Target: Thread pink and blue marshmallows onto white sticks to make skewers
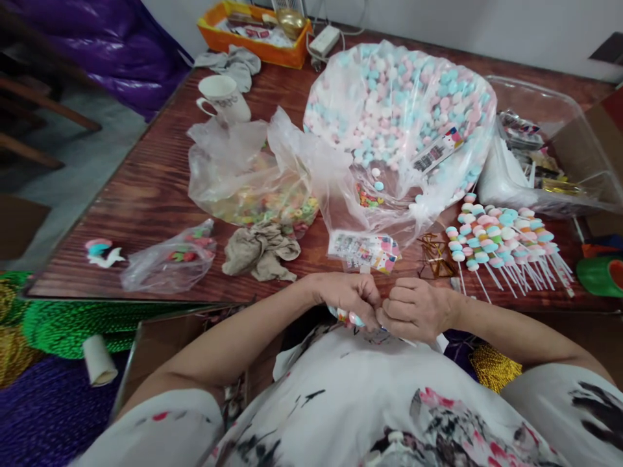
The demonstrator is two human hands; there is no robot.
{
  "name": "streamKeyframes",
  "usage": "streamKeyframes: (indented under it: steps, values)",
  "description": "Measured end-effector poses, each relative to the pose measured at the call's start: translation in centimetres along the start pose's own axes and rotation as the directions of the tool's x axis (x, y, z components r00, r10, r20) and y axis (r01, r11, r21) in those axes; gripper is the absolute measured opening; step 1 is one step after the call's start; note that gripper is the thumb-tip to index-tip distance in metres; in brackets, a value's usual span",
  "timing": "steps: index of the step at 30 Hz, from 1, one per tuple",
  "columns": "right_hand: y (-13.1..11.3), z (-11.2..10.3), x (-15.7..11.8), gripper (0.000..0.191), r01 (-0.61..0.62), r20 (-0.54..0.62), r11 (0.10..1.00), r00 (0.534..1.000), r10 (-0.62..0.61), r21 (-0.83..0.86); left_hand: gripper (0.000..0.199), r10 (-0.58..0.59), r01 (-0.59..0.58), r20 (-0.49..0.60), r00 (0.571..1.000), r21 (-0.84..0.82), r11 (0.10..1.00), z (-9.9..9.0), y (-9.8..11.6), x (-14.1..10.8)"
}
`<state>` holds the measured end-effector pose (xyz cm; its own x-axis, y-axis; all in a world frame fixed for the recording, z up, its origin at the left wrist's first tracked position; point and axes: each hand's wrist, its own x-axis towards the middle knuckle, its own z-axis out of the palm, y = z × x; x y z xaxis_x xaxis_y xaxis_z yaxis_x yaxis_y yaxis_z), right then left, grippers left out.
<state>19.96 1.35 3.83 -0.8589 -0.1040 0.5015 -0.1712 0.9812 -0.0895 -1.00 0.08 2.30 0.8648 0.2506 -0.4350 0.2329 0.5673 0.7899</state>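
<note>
Close to my body, at the table's front edge, both hands are closed around one marshmallow stick (pixel 346 316). My left hand (pixel 346 295) grips it near its pastel pieces, which show below the fingers. My right hand (pixel 417 307) meets it with curled fingers, and a white stick end shows beneath. What lies between the fingertips is mostly hidden. Just beyond the hands are printed cards (pixel 363 248) and gold twist ties (pixel 435 255). A pile of similar marshmallow sticks (pixel 503 237) lies to the right.
A big plastic-lined heap of pastel marshmallows (pixel 403 97) fills the back. Left of it are a bag of colourful small pieces (pixel 263 201), a crumpled cloth (pixel 263 250), a mug (pixel 224 97) and an orange tray (pixel 250 48). A clear bin (pixel 545 97) and tape roll (pixel 601 275) stand right.
</note>
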Motion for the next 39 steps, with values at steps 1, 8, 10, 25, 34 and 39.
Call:
streamKeyframes:
  steps: [1, 8, 10, 25, 34, 39]
  values:
    - [0.0, 0.1, -0.1, 0.013, -0.013, 0.001, 1.000, 1.000, 0.013, 0.000, 0.022, 0.005, -0.005, -0.005, 1.000, -0.010, 1.000, 0.0, 0.0, 0.0]
    - [-0.4, 1.3, -1.4, 0.028, -0.221, -0.192, 0.969, 0.952, 0.239, 0.110, 0.024, 0.069, -0.074, -0.077, 0.995, -0.070, 0.995, -0.4, 0.2, -0.2]
    - [-0.5, 1.3, -1.5, 0.031, -0.211, -0.199, 0.973, 0.953, 0.227, 0.098, 0.024, 0.061, -0.066, -0.067, 0.996, -0.070, 0.995, -0.5, 0.2, -0.2]
    - [-0.4, 0.5, -0.2, 0.011, -0.128, -0.066, 0.981, 0.991, 0.120, -0.148, 0.019, 0.227, -0.178, -0.074, 0.971, 0.410, 0.895, -1.7, 2.6, -1.6]
    - [2.8, 1.5, -0.7, 0.018, -0.616, -0.102, 0.784, 0.777, 0.621, 0.079, 0.014, 0.646, 0.369, -0.148, 0.749, 0.903, -0.220, 3.8, 6.8, -3.0]
    - [3.6, -0.1, 0.0, 0.015, -0.577, -0.027, 0.206, 0.303, 0.953, 0.790, 0.015, 0.738, 0.220, 0.010, 0.675, 0.952, -0.214, 3.4, 2.6, 0.7]
